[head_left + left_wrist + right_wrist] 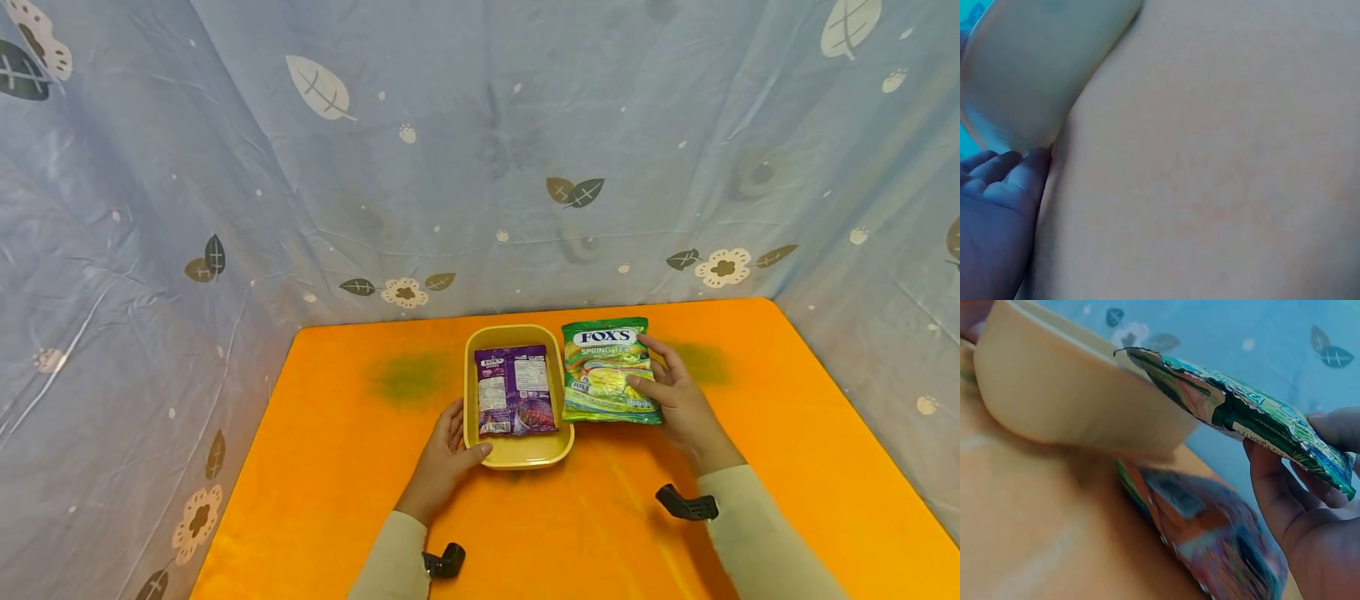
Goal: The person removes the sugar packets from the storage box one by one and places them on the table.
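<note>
A yellow plastic tub (525, 452) holds a purple Fox's candy bag (514, 392), back label up. My left hand (447, 454) holds the tub's near-left side, thumb over the rim and fingers against the outer wall. In the left wrist view, those fingers touch the tub (1029, 75) low on its wall. My right hand (684, 408) pinches a green Fox's Spring Tea candy bag (609, 371) by its right edge, just right of the tub. Seen from the right wrist, this green bag (1241, 409) is raised off the table, thumb on top and fingers beneath.
Another colourful packet (1204, 525) lies on the table beside the tub in the right wrist view; the head view does not show it. An orange cloth covers the table (337, 500). Blue patterned curtains (480, 167) stand along the back and both sides.
</note>
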### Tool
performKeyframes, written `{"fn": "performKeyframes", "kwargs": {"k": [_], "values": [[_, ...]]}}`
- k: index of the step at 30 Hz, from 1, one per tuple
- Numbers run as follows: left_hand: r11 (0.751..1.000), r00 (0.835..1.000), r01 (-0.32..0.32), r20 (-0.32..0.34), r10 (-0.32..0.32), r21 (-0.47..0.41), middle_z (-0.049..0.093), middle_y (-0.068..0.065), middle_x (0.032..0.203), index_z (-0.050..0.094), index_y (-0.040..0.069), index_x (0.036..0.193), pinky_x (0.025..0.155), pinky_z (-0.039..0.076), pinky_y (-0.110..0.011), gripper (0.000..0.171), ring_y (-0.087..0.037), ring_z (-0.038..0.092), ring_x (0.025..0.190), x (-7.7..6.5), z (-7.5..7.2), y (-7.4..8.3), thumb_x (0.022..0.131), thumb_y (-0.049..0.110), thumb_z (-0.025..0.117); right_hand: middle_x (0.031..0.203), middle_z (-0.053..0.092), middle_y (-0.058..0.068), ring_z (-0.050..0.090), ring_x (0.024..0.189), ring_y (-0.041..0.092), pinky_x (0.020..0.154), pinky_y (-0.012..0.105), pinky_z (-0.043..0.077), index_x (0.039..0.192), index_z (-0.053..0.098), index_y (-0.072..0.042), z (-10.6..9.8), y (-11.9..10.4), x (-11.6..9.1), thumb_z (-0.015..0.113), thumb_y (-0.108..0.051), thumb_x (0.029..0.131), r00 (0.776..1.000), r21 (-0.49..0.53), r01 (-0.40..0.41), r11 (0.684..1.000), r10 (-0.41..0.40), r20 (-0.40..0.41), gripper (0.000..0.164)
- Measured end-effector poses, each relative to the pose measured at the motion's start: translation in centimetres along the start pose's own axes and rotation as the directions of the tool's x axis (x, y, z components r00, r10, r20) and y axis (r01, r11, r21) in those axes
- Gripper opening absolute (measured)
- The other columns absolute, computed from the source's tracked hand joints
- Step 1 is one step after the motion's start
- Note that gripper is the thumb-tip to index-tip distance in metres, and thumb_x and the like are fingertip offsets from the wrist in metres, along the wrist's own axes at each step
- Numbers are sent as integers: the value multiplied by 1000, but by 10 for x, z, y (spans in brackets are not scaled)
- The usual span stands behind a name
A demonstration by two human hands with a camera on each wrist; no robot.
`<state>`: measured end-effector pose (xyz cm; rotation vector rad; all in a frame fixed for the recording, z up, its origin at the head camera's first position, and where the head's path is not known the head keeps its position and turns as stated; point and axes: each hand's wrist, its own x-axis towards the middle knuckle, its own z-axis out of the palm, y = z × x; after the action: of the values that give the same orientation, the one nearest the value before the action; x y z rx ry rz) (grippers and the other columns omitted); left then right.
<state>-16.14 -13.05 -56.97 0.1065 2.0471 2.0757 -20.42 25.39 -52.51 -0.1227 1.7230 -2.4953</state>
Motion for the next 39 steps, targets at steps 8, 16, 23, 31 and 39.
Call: {"fn": "performKeyframes", "kwargs": {"k": [8,16,23,31,39], "values": [[1000,1000,-2,2,2,4,29,-13,175,24,13,173,129,22,-44,92,-30,25,162,0,0,0,101,15,81,145,54,-1,74,103,18,82,34,66,168,36,-25,-23,-4,-5,56,5,112,1000,48,16,999,-15,-27,67],[1000,1000,-5,8,5,3,31,-12,175,25,13,173,128,23,-43,91,-29,26,161,1,-1,1,101,15,81,144,56,-1,75,105,19,82,36,66,169,36,-26,-41,-7,-7,54,7,111,1000,89,21,996,-19,-20,68],[1000,1000,8,7,-8,3,30,-13,175,24,13,173,128,25,-44,92,-30,26,161,0,-1,2,101,17,81,143,58,-3,75,104,20,81,36,66,169,35,-27,-54,-15,-10,52,6,112,1000,78,8,997,-7,-17,68],[1000,1000,-5,3,5,12,32,-11,174,25,14,173,129,21,-43,90,-28,26,161,1,0,3,101,15,81,142,62,-7,77,102,21,80,36,66,169,36,-27,-71,-21,-16,51,6,113,1000,83,6,997,-4,-25,67],[1000,1000,7,-2,-7,22,32,-11,174,25,14,173,129,20,-44,91,-29,26,162,0,0,3,101,16,81,142,63,-7,77,102,22,80,36,66,170,34,-26,-87,-23,-22,50,6,113,1000,105,-4,995,5,-5,68]]}}
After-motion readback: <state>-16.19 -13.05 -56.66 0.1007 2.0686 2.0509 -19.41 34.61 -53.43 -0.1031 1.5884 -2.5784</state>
